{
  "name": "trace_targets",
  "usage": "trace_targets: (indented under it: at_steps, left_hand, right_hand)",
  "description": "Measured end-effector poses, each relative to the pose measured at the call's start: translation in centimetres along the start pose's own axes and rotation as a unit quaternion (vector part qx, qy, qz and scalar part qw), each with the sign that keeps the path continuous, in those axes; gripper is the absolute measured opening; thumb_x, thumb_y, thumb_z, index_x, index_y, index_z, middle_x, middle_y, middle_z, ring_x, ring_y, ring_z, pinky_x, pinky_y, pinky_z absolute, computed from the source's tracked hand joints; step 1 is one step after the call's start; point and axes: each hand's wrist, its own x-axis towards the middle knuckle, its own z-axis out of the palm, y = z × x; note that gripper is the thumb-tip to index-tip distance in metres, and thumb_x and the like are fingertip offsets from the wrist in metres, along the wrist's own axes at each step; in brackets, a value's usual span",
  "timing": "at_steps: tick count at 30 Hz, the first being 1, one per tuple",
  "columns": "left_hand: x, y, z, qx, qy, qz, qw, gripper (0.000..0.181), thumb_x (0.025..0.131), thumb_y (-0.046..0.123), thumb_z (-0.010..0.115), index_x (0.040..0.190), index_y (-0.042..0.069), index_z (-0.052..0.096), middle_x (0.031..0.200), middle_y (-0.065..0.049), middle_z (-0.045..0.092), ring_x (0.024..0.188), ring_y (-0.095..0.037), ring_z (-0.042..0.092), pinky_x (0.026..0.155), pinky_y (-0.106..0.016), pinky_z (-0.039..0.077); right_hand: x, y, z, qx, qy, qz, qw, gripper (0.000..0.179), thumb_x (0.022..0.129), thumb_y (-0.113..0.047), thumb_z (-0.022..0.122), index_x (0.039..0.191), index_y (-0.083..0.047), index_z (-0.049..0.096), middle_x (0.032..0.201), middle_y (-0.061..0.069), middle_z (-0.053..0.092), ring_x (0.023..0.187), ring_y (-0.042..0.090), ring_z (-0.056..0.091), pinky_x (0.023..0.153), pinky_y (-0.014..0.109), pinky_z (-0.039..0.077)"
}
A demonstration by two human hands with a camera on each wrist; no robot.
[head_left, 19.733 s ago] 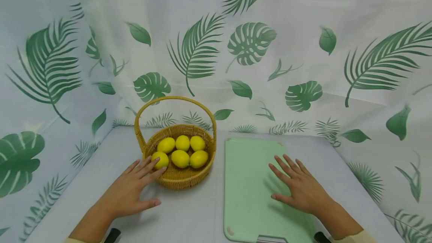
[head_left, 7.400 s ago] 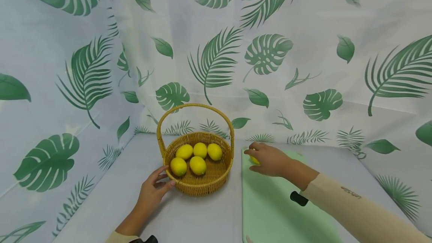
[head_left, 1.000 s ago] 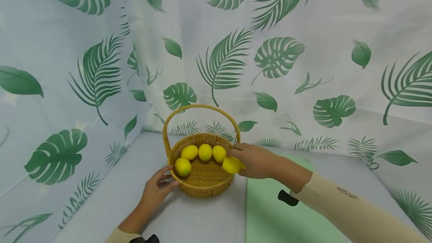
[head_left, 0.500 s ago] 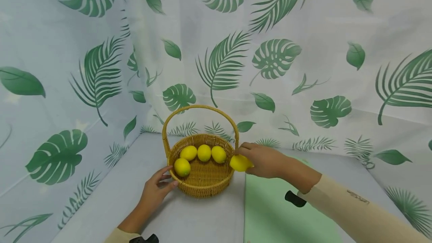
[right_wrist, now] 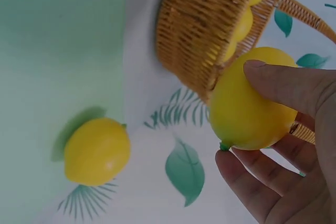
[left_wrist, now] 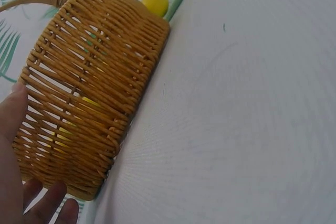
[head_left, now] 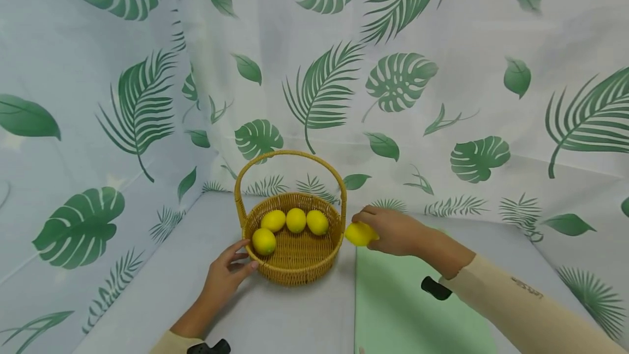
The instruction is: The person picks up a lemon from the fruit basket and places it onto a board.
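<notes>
We've got our left hand [head_left: 223, 276] gripping the left side of the wicker basket [head_left: 295, 276] between thumb and fingers, four lemons [head_left: 296, 220] inside. Just off its right rim there's a fifth lemon [head_left: 361, 234] pinched in our right hand [head_left: 397, 231], with one more lemon [right_wrist: 97, 151] lying on the green board [head_left: 398, 299].

Right grip [head_left: 395, 231] curled, left grip [head_left: 225, 276] spread

Head view: diffuse, moderate light; soft shadow on board [head_left: 375, 310]; wide-angle stretch toward edges. Left wrist: basket [left_wrist: 79, 77] slightly soft; table [left_wrist: 236, 114] hazy grey. Right wrist: dimmer; lower lemon [right_wrist: 97, 151] softly shadowed, faint highlight.
</notes>
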Motion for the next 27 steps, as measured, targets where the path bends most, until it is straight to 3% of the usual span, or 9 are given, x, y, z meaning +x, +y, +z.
trace_targets:
  at_steps: [4,7,12,18,27]
  left_hand:
    - [-0.4,2.2,-0.3,-0.001,-0.007,-0.006,1.0000,0.059,0.086,0.017,0.077,0.138,0.003,0.052,0.138,-0.019,0.051,0.113,-0.037,0.058,0.090,-0.047,0.050]
    - [-0.4,2.8,-0.5,-0.001,-0.010,-0.010,0.9999,0.060,0.086,0.017,0.077,0.138,0.002,0.052,0.138,-0.019,0.051,0.113,-0.038,0.058,0.091,-0.048,0.049]
    - [-0.2,1.3,-0.1,-0.005,-0.003,-0.006,1.0000,0.060,0.085,0.017,0.077,0.138,0.004,0.052,0.139,-0.018,0.051,0.112,-0.036,0.058,0.090,-0.050,0.049]
    - [0.4,-1.2,0.1,-0.001,-0.004,0.000,1.0000,0.061,0.084,0.028,0.078,0.138,0.014,0.054,0.139,-0.009,0.052,0.111,-0.026,0.060,0.089,-0.039,0.051]
    - [0.3,-1.5,0.2,-0.004,0.001,0.004,1.0000,0.061,0.083,0.030,0.079,0.137,0.015,0.055,0.138,-0.010,0.053,0.109,-0.025,0.060,0.087,-0.037,0.052]
  right_hand:
    - [-0.1,1.2,0.4,-0.002,0.003,0.011,0.9999,0.051,0.080,-0.020,0.081,0.126,-0.023,0.061,0.118,-0.007,0.057,0.103,0.018,0.055,0.091,0.042,0.049]
    - [-0.3,2.2,0.6,0.004,0.004,0.023,0.9997,0.051,0.079,-0.020,0.082,0.126,-0.022,0.062,0.120,-0.005,0.058,0.103,0.020,0.055,0.091,0.043,0.049]
    - [-0.6,3.7,0.8,0.023,0.004,0.035,0.9991,0.051,0.079,-0.018,0.082,0.126,-0.019,0.062,0.123,0.000,0.059,0.104,0.025,0.056,0.093,0.047,0.048]
    - [-1.5,5.3,0.9,0.029,0.007,0.051,0.9983,0.050,0.080,-0.015,0.081,0.127,-0.016,0.061,0.122,0.002,0.059,0.105,0.026,0.056,0.093,0.049,0.048]
    - [-3.4,7.9,2.0,0.039,0.016,0.077,0.9962,0.051,0.077,-0.010,0.082,0.124,-0.013,0.063,0.114,0.002,0.060,0.096,0.024,0.056,0.090,0.049,0.049]
